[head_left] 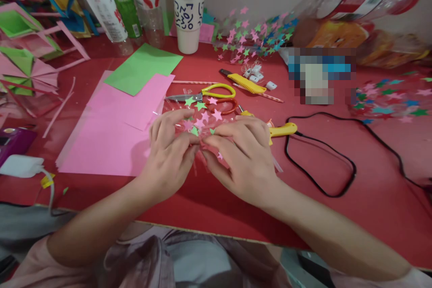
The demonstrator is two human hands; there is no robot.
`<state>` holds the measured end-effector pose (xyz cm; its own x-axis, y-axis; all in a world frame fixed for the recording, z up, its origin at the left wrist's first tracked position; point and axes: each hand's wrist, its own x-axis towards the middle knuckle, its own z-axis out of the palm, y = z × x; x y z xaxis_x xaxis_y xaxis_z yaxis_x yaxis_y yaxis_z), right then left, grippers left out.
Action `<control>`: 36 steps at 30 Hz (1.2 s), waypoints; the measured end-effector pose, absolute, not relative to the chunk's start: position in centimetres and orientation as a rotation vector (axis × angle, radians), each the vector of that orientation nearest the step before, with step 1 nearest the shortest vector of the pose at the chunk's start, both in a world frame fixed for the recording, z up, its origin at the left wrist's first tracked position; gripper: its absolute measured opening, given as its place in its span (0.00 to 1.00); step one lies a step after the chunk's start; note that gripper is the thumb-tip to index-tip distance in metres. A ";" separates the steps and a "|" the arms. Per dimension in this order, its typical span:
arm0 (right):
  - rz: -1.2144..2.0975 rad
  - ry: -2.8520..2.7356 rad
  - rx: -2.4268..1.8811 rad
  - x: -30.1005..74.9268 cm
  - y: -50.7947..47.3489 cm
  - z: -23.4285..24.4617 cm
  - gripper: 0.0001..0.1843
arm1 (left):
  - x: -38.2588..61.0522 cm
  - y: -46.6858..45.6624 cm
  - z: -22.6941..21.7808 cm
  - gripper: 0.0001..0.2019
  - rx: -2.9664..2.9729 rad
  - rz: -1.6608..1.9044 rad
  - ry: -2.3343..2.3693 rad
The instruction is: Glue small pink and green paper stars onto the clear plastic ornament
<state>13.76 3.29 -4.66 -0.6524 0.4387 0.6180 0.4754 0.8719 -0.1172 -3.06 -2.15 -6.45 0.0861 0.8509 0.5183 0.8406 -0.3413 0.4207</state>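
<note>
Both hands meet over the middle of the red table [337,216]. My left hand [168,153] and my right hand [241,157] pinch a clear plastic piece covered with pink and green paper stars [202,114], fingers curled on its near edge. The piece lies just in front of yellow-handled scissors [209,92]. Fingertips of both hands nearly touch each other at the piece's lower edge.
Pink paper sheets [108,130] and a green sheet [143,67] lie left. A yellow glue gun [281,129] with a black cord [324,153], a yellow knife [243,82], bottles [104,4], a white cup [188,9], star-covered plastic [253,36] and folded paper frames [30,45] surround them.
</note>
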 end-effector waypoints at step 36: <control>-0.239 -2.340 -0.431 14.2 3.6 -4.4 0.06 | -4.5 -2.3 -5.8 0.11 2.119 1.525 1.664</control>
